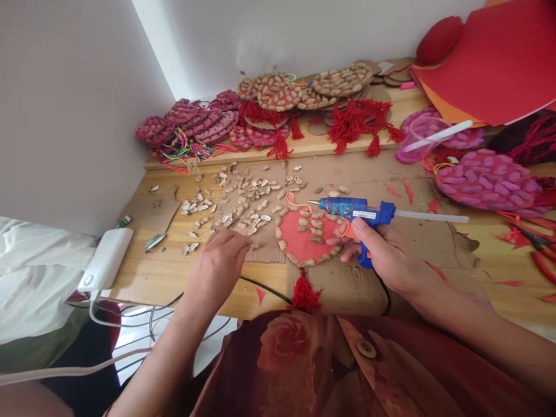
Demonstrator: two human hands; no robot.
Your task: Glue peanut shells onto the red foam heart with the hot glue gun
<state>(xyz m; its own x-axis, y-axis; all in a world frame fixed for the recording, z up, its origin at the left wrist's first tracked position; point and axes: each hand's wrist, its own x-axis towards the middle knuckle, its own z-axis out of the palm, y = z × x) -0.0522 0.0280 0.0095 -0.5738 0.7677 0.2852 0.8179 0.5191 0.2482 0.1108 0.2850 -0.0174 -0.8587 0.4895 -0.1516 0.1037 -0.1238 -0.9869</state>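
My right hand (382, 249) is wrapped round a blue hot glue gun (347, 207), its nozzle pointing left and a long glue stick (432, 216) out of its back. Below the gun lies a round red disc (293, 234) edged with peanut shells, with a few more in rows inside and a red tassel (305, 294) at its bottom. My left hand (223, 258) hovers left of the disc with its fingers pinched together; what is between the fingertips, if anything, is hidden. Loose peanut shells (243, 205) are scattered just beyond that hand.
Finished peanut discs (278, 92) with red tassels and pink ones (204, 124) line the back ledge. Red paper sheets (486, 63) and a pink cup (419, 142) are at right, above red-handled pliers (542, 260). A white power strip (106, 260) sits at the left edge; a black cable (267, 289) crosses the front.
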